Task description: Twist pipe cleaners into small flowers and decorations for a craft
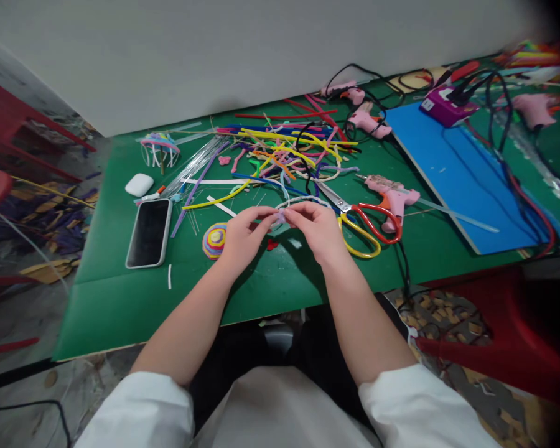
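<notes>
A small pale purple piece of pipe cleaner (280,216) is pinched between the fingertips of both hands, low over the green table. My left hand (249,233) grips it from the left, and my right hand (313,225) from the right. Pale light-blue and white strands stand up and curve just behind the fingers. Beside my left hand lies a round striped coil (214,241) in yellow, red and purple. Small red pieces (271,244) lie below the fingertips. Scissors (354,214) with red and yellow handles rest right of my right hand.
Tangled pipe cleaners (284,149) spread behind the hands. Left are a phone (150,233), a white case (139,185) and a small umbrella shape (160,147). Right are pink glue guns (394,196), cables, a blue board (452,180) and a purple power block (448,107).
</notes>
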Demonstrator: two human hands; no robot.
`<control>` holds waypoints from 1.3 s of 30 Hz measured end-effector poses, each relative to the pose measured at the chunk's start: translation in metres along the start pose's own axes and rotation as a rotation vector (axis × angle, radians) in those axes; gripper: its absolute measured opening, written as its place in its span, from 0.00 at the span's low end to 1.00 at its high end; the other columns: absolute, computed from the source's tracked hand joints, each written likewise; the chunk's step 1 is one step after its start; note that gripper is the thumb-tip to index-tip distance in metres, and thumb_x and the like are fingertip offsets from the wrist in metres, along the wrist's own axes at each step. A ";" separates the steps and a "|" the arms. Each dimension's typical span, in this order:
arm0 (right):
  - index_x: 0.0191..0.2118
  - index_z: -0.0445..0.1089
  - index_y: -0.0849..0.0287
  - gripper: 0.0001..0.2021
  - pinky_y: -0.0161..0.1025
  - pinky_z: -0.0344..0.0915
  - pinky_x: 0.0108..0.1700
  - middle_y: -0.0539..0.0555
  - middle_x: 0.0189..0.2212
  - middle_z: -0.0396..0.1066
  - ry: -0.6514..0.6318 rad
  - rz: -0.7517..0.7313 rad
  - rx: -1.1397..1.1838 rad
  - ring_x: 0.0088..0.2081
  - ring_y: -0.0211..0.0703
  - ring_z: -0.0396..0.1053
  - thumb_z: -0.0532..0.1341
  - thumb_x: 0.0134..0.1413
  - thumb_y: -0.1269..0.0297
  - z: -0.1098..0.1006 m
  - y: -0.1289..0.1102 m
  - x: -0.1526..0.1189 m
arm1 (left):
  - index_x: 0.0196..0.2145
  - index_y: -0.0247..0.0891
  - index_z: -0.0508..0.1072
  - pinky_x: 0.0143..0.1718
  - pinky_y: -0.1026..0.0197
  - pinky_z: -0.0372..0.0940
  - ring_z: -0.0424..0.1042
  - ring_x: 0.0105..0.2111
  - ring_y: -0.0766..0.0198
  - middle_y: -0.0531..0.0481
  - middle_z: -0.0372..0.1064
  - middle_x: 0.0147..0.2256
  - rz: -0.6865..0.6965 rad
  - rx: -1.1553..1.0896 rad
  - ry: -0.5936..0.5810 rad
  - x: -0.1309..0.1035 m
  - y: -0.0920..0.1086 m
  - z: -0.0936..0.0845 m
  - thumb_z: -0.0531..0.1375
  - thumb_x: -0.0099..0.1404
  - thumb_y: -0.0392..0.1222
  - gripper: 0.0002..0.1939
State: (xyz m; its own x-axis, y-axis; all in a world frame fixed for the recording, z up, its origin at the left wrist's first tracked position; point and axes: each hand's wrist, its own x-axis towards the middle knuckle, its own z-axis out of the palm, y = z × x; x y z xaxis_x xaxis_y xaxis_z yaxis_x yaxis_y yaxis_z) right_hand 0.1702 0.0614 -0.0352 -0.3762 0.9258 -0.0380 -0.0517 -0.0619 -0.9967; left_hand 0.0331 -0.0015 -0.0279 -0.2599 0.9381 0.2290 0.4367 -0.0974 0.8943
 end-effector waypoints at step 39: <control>0.28 0.72 0.58 0.06 0.38 0.66 0.37 0.49 0.26 0.73 -0.011 -0.076 -0.123 0.30 0.38 0.70 0.63 0.44 0.62 0.003 0.001 -0.001 | 0.46 0.39 0.65 0.37 0.63 0.69 0.73 0.32 0.67 0.52 0.72 0.31 -0.191 -0.384 -0.054 0.002 0.000 -0.001 0.63 0.53 0.39 0.22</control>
State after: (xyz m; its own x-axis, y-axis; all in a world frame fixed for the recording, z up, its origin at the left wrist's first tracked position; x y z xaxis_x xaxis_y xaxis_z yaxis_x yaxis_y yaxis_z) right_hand 0.1671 0.0595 -0.0356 -0.3861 0.9217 0.0383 0.0332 0.0553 -0.9979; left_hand 0.0321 -0.0003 -0.0268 -0.2553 0.9662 0.0341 0.0303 -0.0273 0.9992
